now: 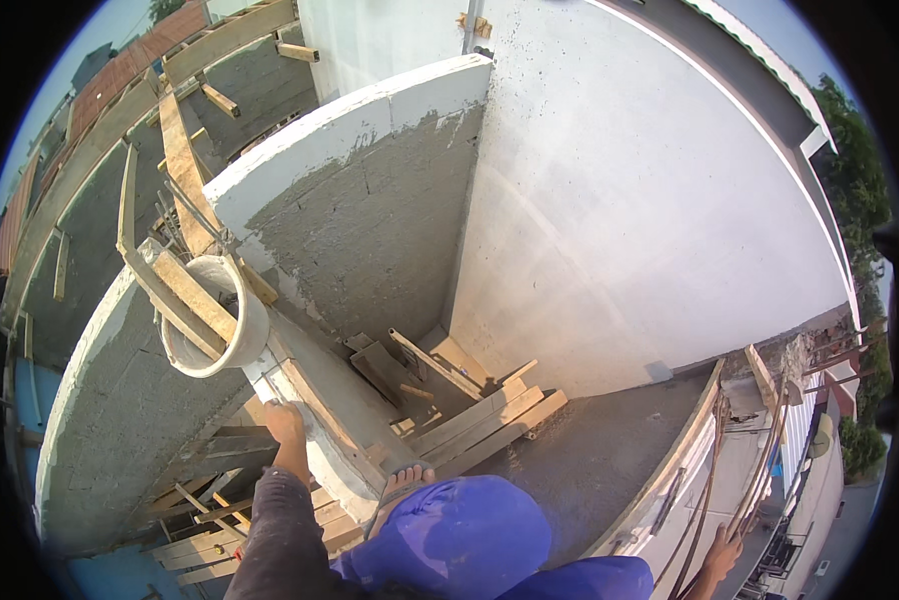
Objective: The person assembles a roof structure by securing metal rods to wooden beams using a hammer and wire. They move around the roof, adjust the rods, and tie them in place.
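Observation:
My left hand (285,424) is closed at the edge of the pale concrete beam (342,480), just below a round whitish bucket (255,335). What its fingers hold, if anything, is hidden. The bucket leans on its side against the beam, with timber pieces (185,305) running across its mouth. Low on the right, my right hand (722,553) is closed around thin brown steel rods (755,485) that rise along the outer edge. My foot (408,484) rests on the beam between the two hands, next to my bent knee in blue trousers.
A partly plastered grey wall (370,200) meets a tall white wall (620,200). Several planks (495,425) lie in the corner below. Boards (205,550) lie deep down at left. A drop to the ground (850,520) opens at right, beyond the timber-edged slab (600,460).

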Tool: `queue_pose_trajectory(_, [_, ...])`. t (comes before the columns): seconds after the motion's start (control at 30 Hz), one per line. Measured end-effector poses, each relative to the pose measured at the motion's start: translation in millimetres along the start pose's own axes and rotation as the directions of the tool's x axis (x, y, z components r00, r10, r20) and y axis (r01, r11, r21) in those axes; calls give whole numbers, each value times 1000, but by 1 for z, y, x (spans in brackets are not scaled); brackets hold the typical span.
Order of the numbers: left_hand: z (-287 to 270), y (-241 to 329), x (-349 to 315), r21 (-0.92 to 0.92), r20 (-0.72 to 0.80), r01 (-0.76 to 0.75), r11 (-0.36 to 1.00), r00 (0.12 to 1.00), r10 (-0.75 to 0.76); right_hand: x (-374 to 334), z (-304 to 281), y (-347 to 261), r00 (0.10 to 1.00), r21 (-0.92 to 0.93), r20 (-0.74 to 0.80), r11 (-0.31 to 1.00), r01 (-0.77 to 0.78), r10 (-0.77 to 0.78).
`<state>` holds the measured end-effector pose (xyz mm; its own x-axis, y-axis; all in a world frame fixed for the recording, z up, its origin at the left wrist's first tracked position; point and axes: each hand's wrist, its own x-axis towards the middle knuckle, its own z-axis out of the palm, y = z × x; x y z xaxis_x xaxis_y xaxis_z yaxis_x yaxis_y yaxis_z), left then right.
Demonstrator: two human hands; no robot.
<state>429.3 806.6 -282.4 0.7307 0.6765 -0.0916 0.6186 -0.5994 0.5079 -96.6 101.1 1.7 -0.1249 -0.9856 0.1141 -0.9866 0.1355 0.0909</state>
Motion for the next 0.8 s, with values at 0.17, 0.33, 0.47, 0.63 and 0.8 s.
queue_pose_trajectory(0.17, [2, -5, 5, 85, 118, -48, 995, 992, 38, -24, -17, -20, 1000, -4, 13, 1000, 9, -8])
queue_pose_trajectory(0.33, [-1, 3, 6, -19, 219, -52, 998, 974, 55, -33, -25, -27, 997, 47, 57, 997, -62, 59])
queue_pose_trajectory(0.47, [-18, 13, -8, -189, 405, 85, 978, 914, -1, -38, -29, -29, 997, 66, 53, 996, -52, 48])
queue_pose_trajectory(0.63, [-11, 14, 4, 81, 302, 42, 996, 951, -64, -39, -32, -32, 997, 68, 63, 997, -47, 43])
queue_pose_trajectory(0.8, [16, 27, -39, 20, 51, -477, 879, 878, 475, -40, -32, -32, 996, 58, 66, 996, -60, 56])
